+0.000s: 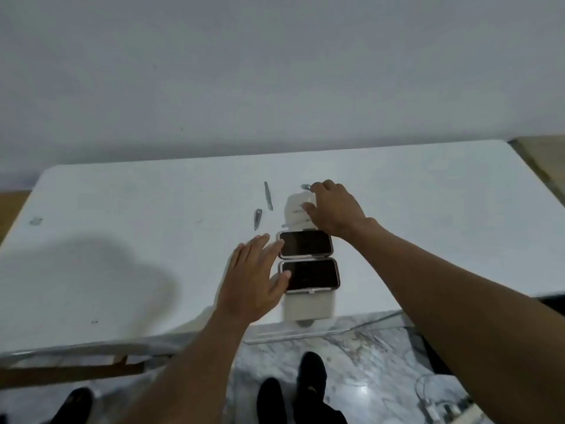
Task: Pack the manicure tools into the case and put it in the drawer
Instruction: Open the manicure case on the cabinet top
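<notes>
An open manicure case (pixel 307 261) lies on the white table (pixel 122 234), its two dark-lined halves side by side near the front edge. My left hand (pixel 255 278) rests spread against the case's left side, fingers touching both halves. Beyond the case my right hand (pixel 331 209) reaches over a white pouch or paper (pixel 295 214), its fingertips at a small metal tool (pixel 305 187). A long metal file (pixel 268 195) and a nail clipper (pixel 257 218) lie loose to the left of the pouch. Whether the right hand grips anything is unclear.
A white box-like drawer front (pixel 307 306) with a round knob sits at the table's front edge below the case. A grey wall stands behind the table. Marble floor, dark shoes and a cable lie below. A small mark sits at the table's far left.
</notes>
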{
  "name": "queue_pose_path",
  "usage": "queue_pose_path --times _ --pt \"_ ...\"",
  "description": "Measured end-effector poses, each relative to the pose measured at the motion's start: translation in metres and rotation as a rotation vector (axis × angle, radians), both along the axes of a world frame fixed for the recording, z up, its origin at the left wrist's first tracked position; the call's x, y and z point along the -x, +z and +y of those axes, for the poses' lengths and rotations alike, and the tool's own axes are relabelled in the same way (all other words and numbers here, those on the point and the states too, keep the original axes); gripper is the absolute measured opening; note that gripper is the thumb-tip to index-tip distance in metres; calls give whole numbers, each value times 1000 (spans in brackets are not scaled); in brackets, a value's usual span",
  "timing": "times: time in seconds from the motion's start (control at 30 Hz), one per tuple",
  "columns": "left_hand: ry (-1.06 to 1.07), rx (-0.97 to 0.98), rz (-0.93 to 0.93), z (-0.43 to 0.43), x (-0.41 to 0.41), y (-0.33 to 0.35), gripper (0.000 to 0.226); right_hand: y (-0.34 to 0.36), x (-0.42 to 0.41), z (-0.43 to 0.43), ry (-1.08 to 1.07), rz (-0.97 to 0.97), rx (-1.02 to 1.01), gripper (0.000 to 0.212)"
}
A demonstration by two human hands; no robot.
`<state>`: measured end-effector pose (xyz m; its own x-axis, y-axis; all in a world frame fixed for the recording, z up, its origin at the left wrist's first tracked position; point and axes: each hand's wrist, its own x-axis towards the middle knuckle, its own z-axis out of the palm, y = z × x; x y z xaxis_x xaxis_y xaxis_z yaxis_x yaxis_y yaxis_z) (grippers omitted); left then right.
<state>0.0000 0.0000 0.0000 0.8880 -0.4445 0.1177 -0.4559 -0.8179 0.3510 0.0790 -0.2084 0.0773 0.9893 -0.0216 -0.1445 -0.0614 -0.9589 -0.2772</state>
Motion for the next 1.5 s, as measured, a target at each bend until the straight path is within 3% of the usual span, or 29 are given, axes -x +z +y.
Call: queue_pose_path --times 0.53,0.77,1.13,1.27,1.5 --pt "19 37 -62 0 -2 1 57 -17 -53 -3 92 -14 242 32" --pt "38 26 -38 0 -2 2 55 -4 -24 -11 -75 -54 -10 33" --pt "33 21 -34 0 2 -1 56 6 90 1 -283 -12 -437 24" --pt "40 32 -42 1 3 -1 58 7 110 9 -259 1 -503 11" --pt "52 69 -51 0 1 -4 58 -2 117 3 -259 -13 -475 19"
